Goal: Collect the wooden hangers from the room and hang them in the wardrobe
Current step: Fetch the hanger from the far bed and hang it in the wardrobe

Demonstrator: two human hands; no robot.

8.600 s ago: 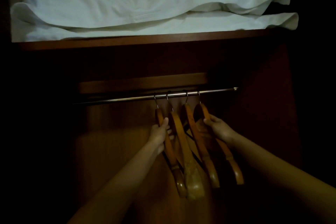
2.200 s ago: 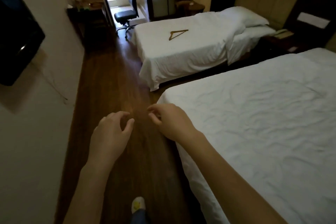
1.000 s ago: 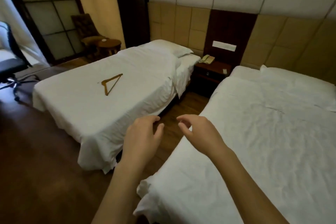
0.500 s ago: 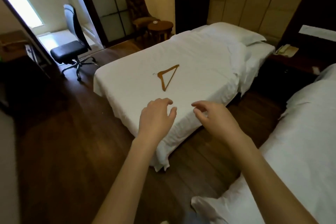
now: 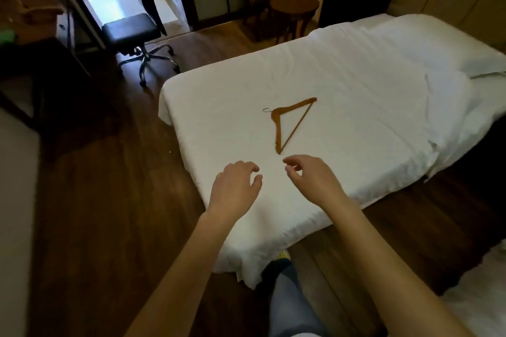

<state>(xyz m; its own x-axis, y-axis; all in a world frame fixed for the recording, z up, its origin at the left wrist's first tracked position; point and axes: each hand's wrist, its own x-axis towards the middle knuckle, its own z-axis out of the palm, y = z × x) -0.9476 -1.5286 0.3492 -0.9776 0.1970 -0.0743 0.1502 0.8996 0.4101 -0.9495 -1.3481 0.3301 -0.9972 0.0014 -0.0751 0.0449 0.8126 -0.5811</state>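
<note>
Hands [image 5: 235, 186] loosely curled, holding nothing, hanger [image 5: 278, 123] flat on bed [image 5: 369, 96]

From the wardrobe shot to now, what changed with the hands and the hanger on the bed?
Both hands let go of the hangers on the wardrobe rail, and the person walked to the bed. The left hand and right hand now reach out empty, fingers loosely curled, just short of the wooden hanger. That hanger has stayed flat on the sheet, untouched.
</note>
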